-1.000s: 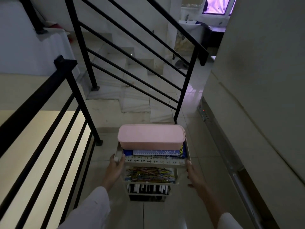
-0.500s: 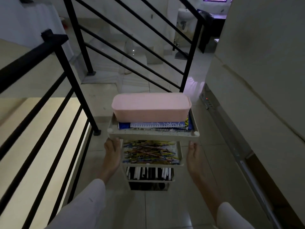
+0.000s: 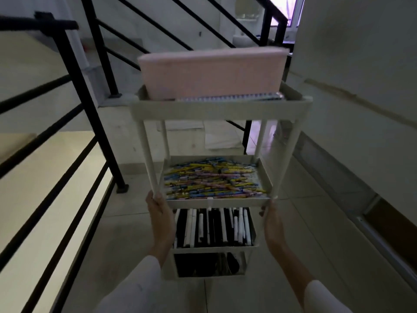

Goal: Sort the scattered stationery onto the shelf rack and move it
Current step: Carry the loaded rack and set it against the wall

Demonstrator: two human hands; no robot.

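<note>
Hands: the left hand (image 3: pixel 159 213) and the right hand (image 3: pixel 272 222) are well apart, one on each side of the shelf rack (image 3: pixel 221 110). Each grips a near corner of the second tier, and the rack appears to be lifted clear of the floor (image 3: pixel 225 297), directly in front of the person.

Load: a pink box (image 3: pixel 212 73) rests on spiral notebooks (image 3: pixel 225 97) on the top tier. Coloured pencils (image 3: pixel 214 179) lie loose on the second tier and black and white pens (image 3: pixel 214 229) on the third. The contents of the lowest tier are too dark to identify.

Hazards (judged):
- The grip lies below the heaviest tier, so the rack is probably top-heavy.
- A tilt away from the person could slide the unsecured box off the notebooks.
- A tilt could also spill the pencils over their shallow rim.
- Pressure on only two corners could let the frame twist or slip.

Surroundings:
- A black railing (image 3: pixel 74 82) runs close on the left.
- A wall (image 3: pixel 361 64) bounds the right, leaving a narrow passage.
- A railing post (image 3: pixel 247 136) and steps (image 3: pixel 221 136) lie ahead, partly hidden by the rack itself.
- Low light makes the footing hard to judge.
</note>
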